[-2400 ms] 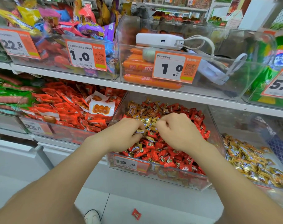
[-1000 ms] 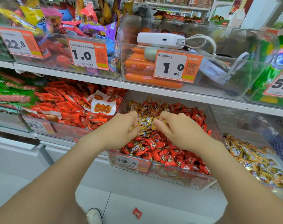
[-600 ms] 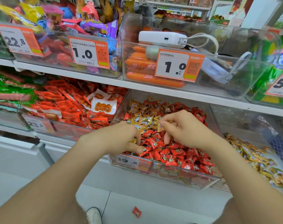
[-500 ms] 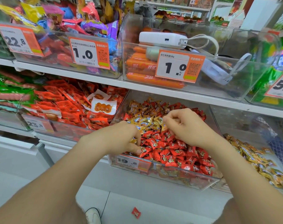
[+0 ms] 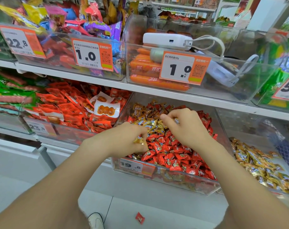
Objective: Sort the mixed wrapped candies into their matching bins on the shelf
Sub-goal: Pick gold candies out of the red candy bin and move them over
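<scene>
Gold and red wrappers lie mixed in the clear middle bin (image 5: 206,187) on the lower shelf: red candies (image 5: 171,151) fill its front and right, and gold candies (image 5: 148,124) sit in a patch toward the back left. Your left hand (image 5: 124,139) is over the bin's front left corner with its fingers curled tight, and gold candies show bunched between fingertips and palm. Your right hand (image 5: 185,128) is over the gold patch, knuckles up, fingers bent; thumb and forefinger meet at the tip and a gold wrapper shows under the curled fingers. Both forearms reach in from the lower edge of view. The right bin (image 5: 247,129), just beside the middle one, holds gold wrappers only, piled toward its front. The left bin (image 5: 33,128) holds flat red packets (image 5: 71,109). An orange tag (image 5: 135,166) reading 19.8 is fixed to the middle bin's front wall. One stray candy (image 5: 140,218), red, lies on the floor below the shelf, near a white shoe (image 5: 96,220). On the upper shelf a white device (image 5: 167,41) with a cord rests across the rim of the sausage bin (image 5: 231,96).
</scene>
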Motion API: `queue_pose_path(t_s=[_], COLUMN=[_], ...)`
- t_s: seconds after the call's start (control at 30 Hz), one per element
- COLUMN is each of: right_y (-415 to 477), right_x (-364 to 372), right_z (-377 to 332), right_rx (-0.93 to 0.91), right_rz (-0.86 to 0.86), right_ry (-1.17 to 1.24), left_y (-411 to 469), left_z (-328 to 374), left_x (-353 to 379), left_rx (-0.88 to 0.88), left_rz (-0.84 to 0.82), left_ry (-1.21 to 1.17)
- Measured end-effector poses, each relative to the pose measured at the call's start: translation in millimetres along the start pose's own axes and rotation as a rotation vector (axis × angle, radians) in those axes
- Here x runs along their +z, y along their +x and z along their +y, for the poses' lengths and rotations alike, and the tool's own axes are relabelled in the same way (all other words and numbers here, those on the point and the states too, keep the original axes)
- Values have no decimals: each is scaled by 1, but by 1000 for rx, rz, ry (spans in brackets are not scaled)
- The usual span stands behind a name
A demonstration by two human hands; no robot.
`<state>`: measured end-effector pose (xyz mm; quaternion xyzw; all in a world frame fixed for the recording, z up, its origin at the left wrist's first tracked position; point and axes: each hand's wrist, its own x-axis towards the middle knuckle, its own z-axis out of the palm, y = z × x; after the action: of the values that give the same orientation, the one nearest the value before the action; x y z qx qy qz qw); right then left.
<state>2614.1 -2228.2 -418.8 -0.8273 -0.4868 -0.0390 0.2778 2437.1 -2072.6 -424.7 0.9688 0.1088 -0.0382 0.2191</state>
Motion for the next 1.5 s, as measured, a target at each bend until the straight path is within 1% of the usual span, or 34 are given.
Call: queue_pose_path(t_s=[0.07,0.17,0.3,0.37,0.4,0.47,0.53,0.6,0.7,0.8,0.9,1.0,1.07,1.17,1.23,1.33,1.43,1.5], right_y=[5,9,13,17,18,20,20,22,25,25,29,28,23,17,13,7,-3,-12], right_x=[2,8,10,11,12,14,15,15,15,18,24,21,13,2,-4,-10,-21,-31], right_z=[3,8,7,5,3,2,1,4,8,3,1,5,6,10,12,16,17,18], right_rx=[-21,-28,33,-8,-40,-99,-104,-88,-70,-87,-91,-46,-23,-23,18,174,338,384], right_rz=[32,22,8,-28,-78,-217,-350,-442,-545,-564,-492,-482,-465,-366,-309,-236,-217,-217], right_ry=[-23,-99,-239,-270,-285,-336,-392,-402,-425,-464,-403,-293,-144,99,230,433,637,700], left_y=[0,3,17,31,38,52,64,75,83,84,84,80,75,65,58,47,34,25], left_z=[-1,-2,-2,-5,-7,-9,-11,-13,-19,-22,-22,-22,-20,-13,-9,0,18,32], left_x=[0,0,0,0,0,2,5,7,6,2,4,6,4,1,-2,-7,-8,-5], left_rx=[25,22,-3,-20,-23,-41,-54,-42,-44,-11,39,58,48,12,-9,-53,-116,-162], left_rz=[92,218,289,330,342,319,229,124,6,-58,-11,56,79,131,197,315,390,409], left_ry=[-36,-52,-89,-45,6,108,160,189,150,103,103,56,47,27,-72,-261,-506,-629])
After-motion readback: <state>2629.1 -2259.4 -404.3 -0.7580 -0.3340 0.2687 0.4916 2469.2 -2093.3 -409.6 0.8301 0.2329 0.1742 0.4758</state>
